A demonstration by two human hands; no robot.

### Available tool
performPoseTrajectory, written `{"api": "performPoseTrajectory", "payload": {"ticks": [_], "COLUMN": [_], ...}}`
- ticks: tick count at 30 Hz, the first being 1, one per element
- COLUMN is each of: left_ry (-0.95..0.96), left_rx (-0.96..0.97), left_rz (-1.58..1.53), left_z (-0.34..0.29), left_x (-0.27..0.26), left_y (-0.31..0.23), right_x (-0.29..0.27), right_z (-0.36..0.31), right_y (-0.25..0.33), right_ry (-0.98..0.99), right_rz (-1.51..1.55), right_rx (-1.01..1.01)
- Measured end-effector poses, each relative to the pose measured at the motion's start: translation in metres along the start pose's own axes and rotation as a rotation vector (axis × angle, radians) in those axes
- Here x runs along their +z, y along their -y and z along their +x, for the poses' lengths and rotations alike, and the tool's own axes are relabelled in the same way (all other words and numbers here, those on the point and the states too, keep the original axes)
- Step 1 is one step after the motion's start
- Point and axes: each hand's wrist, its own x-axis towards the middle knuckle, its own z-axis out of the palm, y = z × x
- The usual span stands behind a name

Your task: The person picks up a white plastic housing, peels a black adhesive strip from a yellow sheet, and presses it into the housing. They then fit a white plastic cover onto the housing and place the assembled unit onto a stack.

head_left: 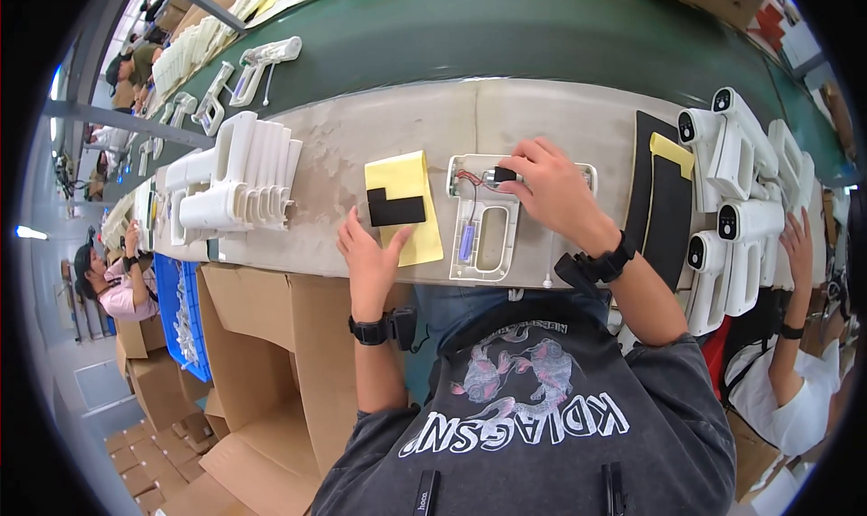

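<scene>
In front of me a white handheld-device housing half (pixel 459 245) lies with its inside up, showing red wires, a metal motor-like cylinder (pixel 489 178) and a purple-blue cell (pixel 467 242) in its handle part. My right hand (pixel 553 189) bends over its top section, thumb and fingers closed on a small black foam piece (pixel 505 174) at the cylinder. To the left lies a yellow backing sheet (pixel 420 250) bearing black foam pads (pixel 397 211). My left hand (pixel 370 252) rests at that sheet's left edge, fingers apart and holding nothing.
White housing shells (pixel 239 168) are stacked at left. Finished-looking white devices (pixel 750 220) pile up at right, beside a black foam sheet (pixel 666 195). A green conveyor (pixel 406 46) runs behind, carrying housings. Cardboard boxes (pixel 244 308) stand below; another person's hand (pixel 798 245) reaches in at right.
</scene>
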Motion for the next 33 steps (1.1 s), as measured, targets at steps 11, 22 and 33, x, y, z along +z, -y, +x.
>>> {"api": "performPoseTrajectory", "payload": {"ticks": [11,22,33], "left_ry": [0.055,0.392,0.277], "left_rx": [-0.153,-0.05,-0.359], "left_rz": [-0.235,-1.037,-1.09], "left_z": [0.0,-0.057,-0.022], "left_x": [0.01,-0.045,-0.026], "left_y": [0.014,-0.029,0.026], "right_x": [-0.023,0.029,0.087], "right_z": [-0.006,0.011,-0.019], "right_y": [0.038,0.074,0.102], "right_ry": [0.006,0.027,0.422], "right_rz": [0.215,0.329,0.351], "right_rx": [0.062,-0.216,-0.386]}}
